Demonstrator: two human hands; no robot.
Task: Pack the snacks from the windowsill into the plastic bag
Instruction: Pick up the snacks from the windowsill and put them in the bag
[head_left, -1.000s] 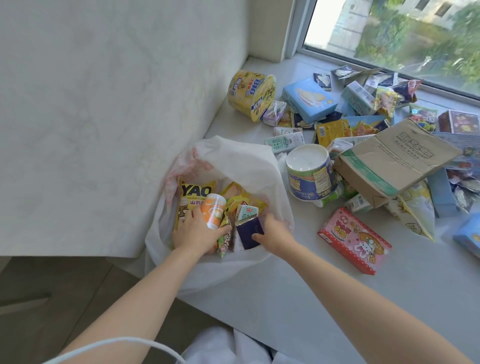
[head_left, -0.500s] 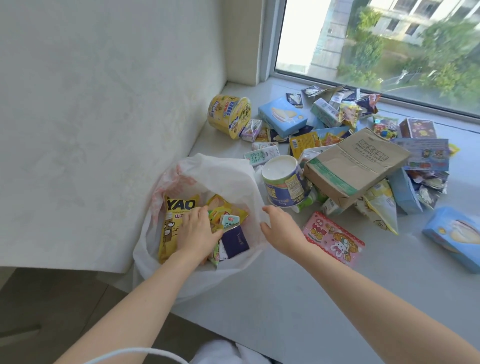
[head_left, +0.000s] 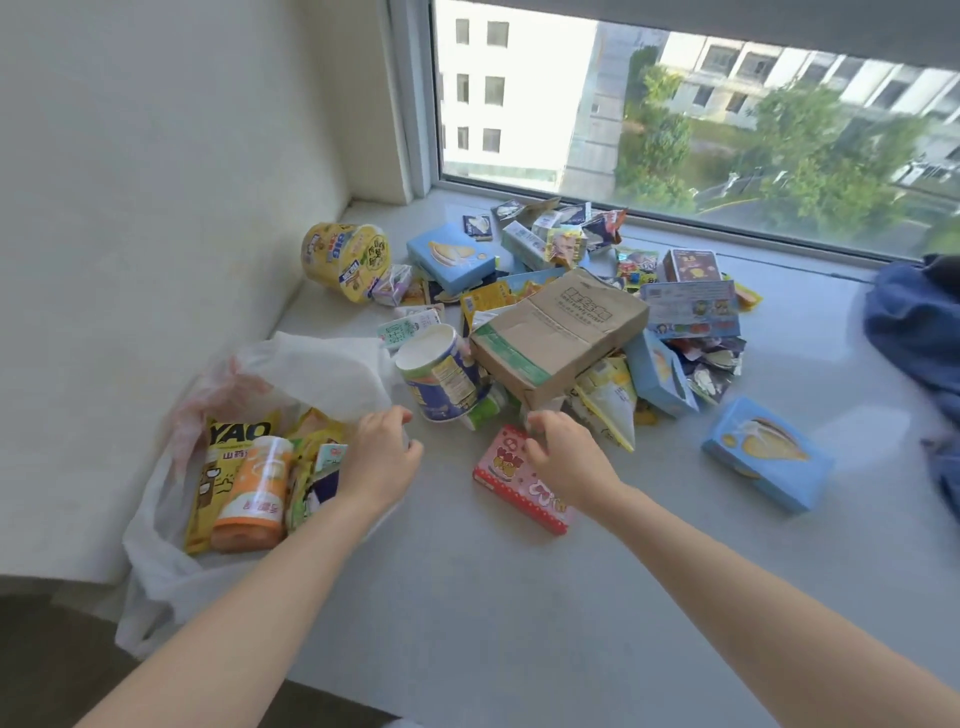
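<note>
Grey windowsill (head_left: 519, 597) betw. white wall (head_left: 156, 208) & window (head_left: 675, 130). Plastic bag (head_left: 322, 364) at L end, w/ 1 orange bottle (head_left: 254, 493) inside. Snack heap (head_left: 608, 400) at centre: 1 brown carton (head_left: 558, 332), 2 tubs, yellow (head_left: 345, 260) & blue (head_left: 441, 379). L hand (head_left: 379, 462) at bag rim; R hand (head_left: 566, 457) arched over 1 pink box (head_left: 511, 483). Fingers half-curled; hold on either unclear.

— The thin white plastic bag (head_left: 317, 364)?
— Open at the grey windowsill's (head_left: 519, 597) left edge, a yellow packet (head_left: 228, 457) and orange tube (head_left: 257, 491) inside.
— Other snacks (head_left: 452, 257)?
— Heaped beyond; a pink flat box (head_left: 506, 483) lies nearest.
</note>
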